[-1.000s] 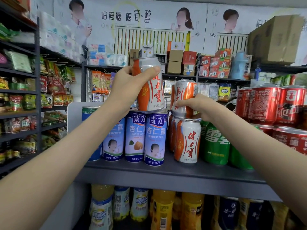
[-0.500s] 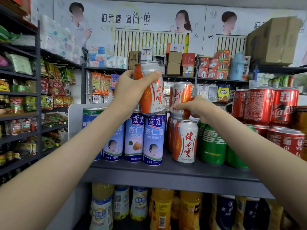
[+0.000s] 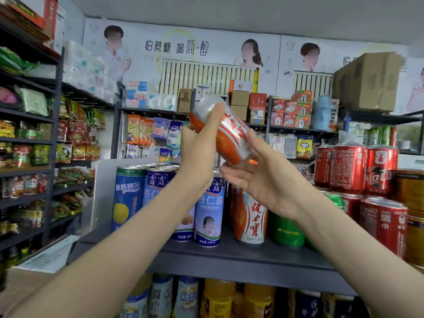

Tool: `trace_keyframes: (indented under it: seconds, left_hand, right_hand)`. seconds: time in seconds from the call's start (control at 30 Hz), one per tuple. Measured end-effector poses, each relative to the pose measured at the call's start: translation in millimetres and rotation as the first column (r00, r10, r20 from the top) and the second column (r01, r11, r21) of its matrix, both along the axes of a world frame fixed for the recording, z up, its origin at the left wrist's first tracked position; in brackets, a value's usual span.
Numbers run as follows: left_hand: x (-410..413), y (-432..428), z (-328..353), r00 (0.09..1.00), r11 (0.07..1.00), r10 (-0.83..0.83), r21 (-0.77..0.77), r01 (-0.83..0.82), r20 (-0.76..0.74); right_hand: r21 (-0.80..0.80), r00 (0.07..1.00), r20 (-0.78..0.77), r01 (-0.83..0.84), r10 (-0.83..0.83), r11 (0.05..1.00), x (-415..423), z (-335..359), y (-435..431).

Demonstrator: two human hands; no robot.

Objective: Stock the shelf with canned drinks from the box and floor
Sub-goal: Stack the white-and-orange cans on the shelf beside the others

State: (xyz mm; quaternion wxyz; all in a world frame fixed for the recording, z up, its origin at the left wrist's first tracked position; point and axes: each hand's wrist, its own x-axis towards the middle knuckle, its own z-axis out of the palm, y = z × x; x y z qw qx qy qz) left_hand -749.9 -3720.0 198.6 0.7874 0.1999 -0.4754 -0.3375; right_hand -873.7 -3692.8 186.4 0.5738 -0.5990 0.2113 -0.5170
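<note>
An orange-and-white can (image 3: 231, 134) is held tilted, top end to the upper left, above the grey shelf (image 3: 229, 260). My left hand (image 3: 199, 154) grips its upper half. Just under the can's lower end, my right hand (image 3: 263, 177) is palm up with fingers spread; I cannot tell whether it touches the can. One matching orange-and-white can (image 3: 252, 216) stands on the shelf below, beside tall blue cans (image 3: 208, 214) and a green can (image 3: 284, 230).
Stacked red cans (image 3: 348, 171) fill the shelf's right side. A blue lemon-print can (image 3: 127, 196) stands at its left end by a white divider. Bottles (image 3: 218, 299) sit on the level below. Snack racks (image 3: 29, 145) line the left; a cardboard box (image 3: 367, 81) sits high right.
My left hand has tipped the can over toward the right. My right hand has let go of the stacked can, opened and moved up under the tilted can.
</note>
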Motion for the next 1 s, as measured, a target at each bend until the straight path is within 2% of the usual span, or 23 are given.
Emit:
trace_keyframes:
  seconds: [0.07,0.13,0.23,0.3,0.37,0.43,0.5,0.63,0.77,0.83,0.93,1.0]
  left_hand:
    - [-7.7,5.3,-0.5,0.998,0.998,-0.057,-0.026,0.057,-0.002]
    - [-11.0,7.7,-1.9,0.993,0.993,-0.087,-0.072,0.093,0.074]
    - [-9.6,10.3,-6.5,0.938,0.991,-0.034,-0.112,0.077,0.345]
    - [-8.3,12.9,-8.2,0.831,0.992,0.087,-0.123,-0.023,0.549]
    - [-9.5,14.3,-7.6,0.694,0.977,0.211,-0.150,-0.149,0.688]
    - [-12.6,12.8,-6.9,0.576,0.946,0.317,-0.205,-0.252,0.753]
    - [-17.6,10.9,-7.7,0.493,0.903,0.408,-0.262,-0.339,0.769]
    - [-21.9,8.3,-13.7,0.365,0.794,0.566,-0.370,-0.482,0.739]
    - [-16.9,1.9,-15.8,0.263,0.841,0.469,-0.335,-0.424,0.843]
    - [-10.7,-2.4,-13.1,0.138,0.845,0.437,-0.353,-0.401,0.889]
    - [-2.9,-8.7,-12.4,-0.073,0.784,0.467,-0.451,-0.426,0.881]
    - [1.9,-13.2,-14.5,-0.174,0.742,0.476,-0.500,-0.447,0.862]
  right_hand:
    - [0.028,0.982,0.185,-0.041,0.035,0.999,-5.4,2.1,0.3]
    - [0.019,0.946,0.325,-0.032,0.024,0.999,-11.9,4.9,1.1]
    - [-0.025,0.873,0.487,-0.008,0.019,1.000,-22.7,15.1,6.5]
    - [-0.078,0.859,0.511,0.064,-0.015,0.995,-29.4,24.2,8.7]
    - [-0.150,0.904,0.406,0.210,-0.133,0.966,-34.0,31.6,7.5]
    - [-0.238,0.936,0.281,0.283,-0.213,0.929,-35.7,35.6,2.2]
    - [-0.278,0.956,0.205,0.262,-0.210,0.924,-36.8,34.8,-4.0]
    - [-0.261,0.988,-0.002,0.151,-0.157,0.954,-38.1,22.9,-11.5]
    - [-0.299,0.948,-0.139,0.236,-0.286,0.925,-42.5,21.5,-17.8]
    - [-0.339,0.904,-0.210,0.290,-0.372,0.895,-44.1,23.7,-23.5]
    - [-0.352,0.842,-0.290,0.348,-0.455,0.869,-41.9,24.0,-33.5]
    - [-0.341,0.815,-0.320,0.376,-0.483,0.861,-39.7,23.8,-39.3]
